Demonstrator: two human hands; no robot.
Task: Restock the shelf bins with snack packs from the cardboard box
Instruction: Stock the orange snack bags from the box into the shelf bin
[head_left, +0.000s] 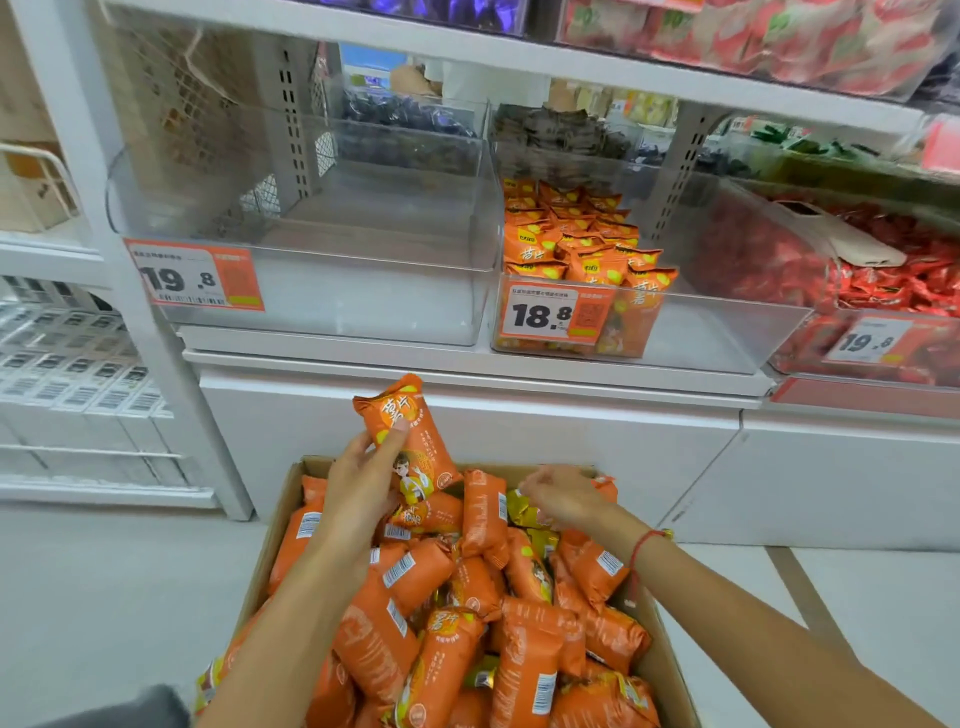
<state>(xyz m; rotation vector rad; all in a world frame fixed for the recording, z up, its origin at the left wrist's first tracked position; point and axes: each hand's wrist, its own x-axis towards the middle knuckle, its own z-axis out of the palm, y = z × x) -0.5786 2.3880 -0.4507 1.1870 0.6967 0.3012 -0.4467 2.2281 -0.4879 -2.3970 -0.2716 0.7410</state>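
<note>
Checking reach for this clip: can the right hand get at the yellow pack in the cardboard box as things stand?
Probably yes. The right hand hovers just above the yellow pack, which lies exposed among the orange packs near the far side of the cardboard box; nothing covers it.

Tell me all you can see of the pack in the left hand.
The pack is a glossy orange pillow bag with crimped ends, yellow chip art, white lettering and a cartoon figure. It looks sealed and full. The left hand grips its lower half, thumb across the front, holding it upright and tilted left above the box, below the bins.
</note>
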